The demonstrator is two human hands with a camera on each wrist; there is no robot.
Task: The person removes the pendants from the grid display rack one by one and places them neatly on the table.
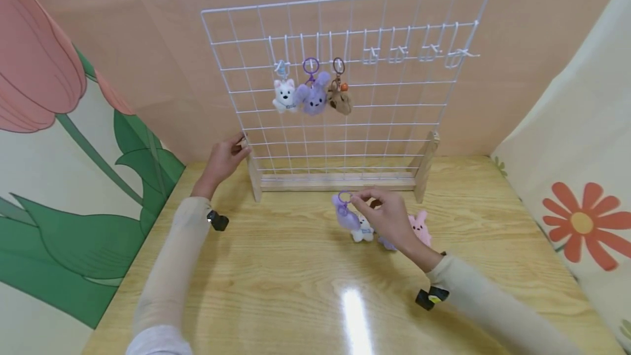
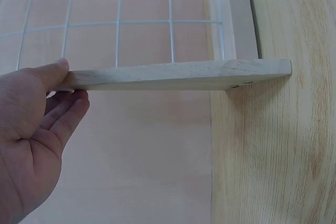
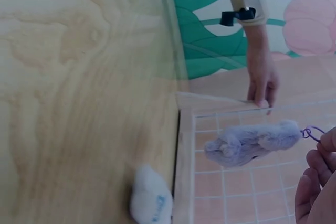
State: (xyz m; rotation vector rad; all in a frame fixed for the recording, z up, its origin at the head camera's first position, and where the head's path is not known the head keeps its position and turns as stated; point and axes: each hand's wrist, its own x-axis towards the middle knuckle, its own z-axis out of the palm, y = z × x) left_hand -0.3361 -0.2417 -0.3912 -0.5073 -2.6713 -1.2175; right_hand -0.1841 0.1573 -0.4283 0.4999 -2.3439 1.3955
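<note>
My right hand (image 1: 389, 218) pinches the purple ring of a purple plush keychain (image 1: 347, 219), which hangs above the table in front of the rack. In the right wrist view the fluffy plush (image 3: 252, 142) dangles from that ring, apart from the tabletop. At the rack's left end, my left hand (image 1: 224, 160) holds the upper part of the wooden side post (image 2: 173, 73) between thumb and fingers. Below and behind the right hand lie a white dog plush (image 1: 363, 232), a partly hidden purple plush (image 1: 387, 244) and a pink plush (image 1: 420, 229).
The white wire grid rack (image 1: 345, 140) stands on a wooden base (image 1: 340, 182) at the table's back. A white dog (image 1: 285, 96), a purple plush (image 1: 314, 98) and a brown plush (image 1: 340, 100) hang on its hooks. Several bare hooks (image 1: 372, 55) continue to the right.
</note>
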